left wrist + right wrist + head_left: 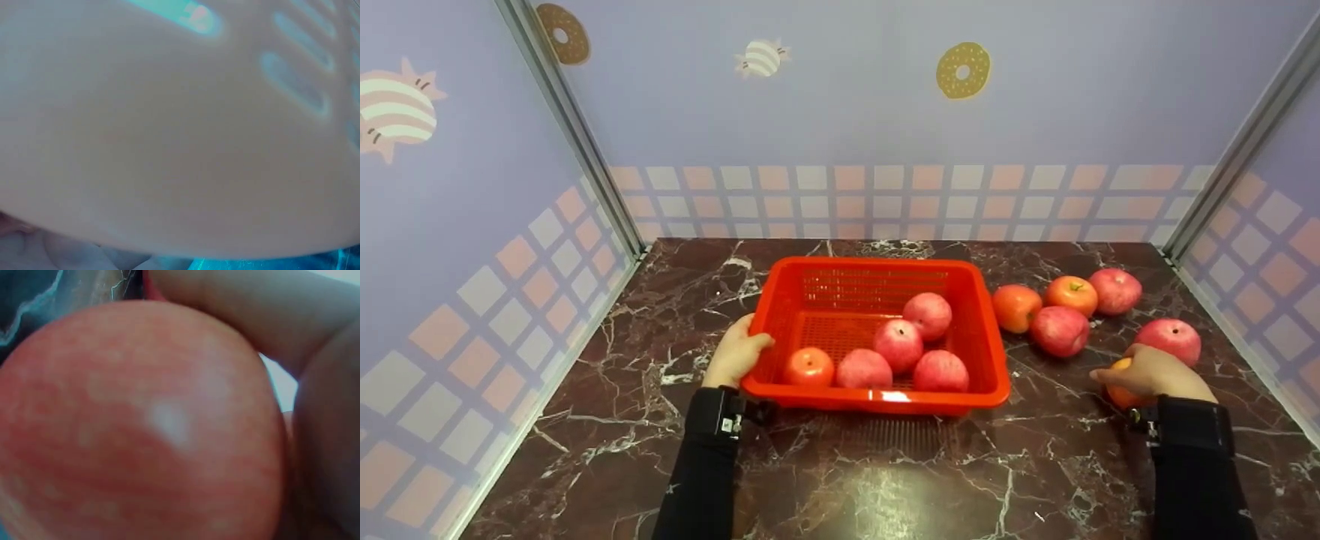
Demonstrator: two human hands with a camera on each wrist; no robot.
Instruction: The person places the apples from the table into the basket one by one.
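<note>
A red plastic basket [877, 264] stands on the marbled table, with several apples inside, among them an orange-red one [809, 367] and a pink-red one [942, 372]. My left hand [733, 352] grips the basket's left rim, thumb over the edge. In the left wrist view the basket's slotted wall [191, 157] fills nearly everything, so most of that hand is hidden. Over on the right, my right hand [1166, 375] holds an orange-red apple [1119, 395] at table level. Close up in the right wrist view, fingers [225, 309] curve round this apple [135, 422].
Just behind the right hand sits a pink-red apple [1174, 339]. Between it and the basket several more lie grouped, such as an orange-red apple [1017, 308] close to the basket's right side and a pink-red apple [1115, 291]. Patterned panels [870, 120] enclose the table's back and sides.
</note>
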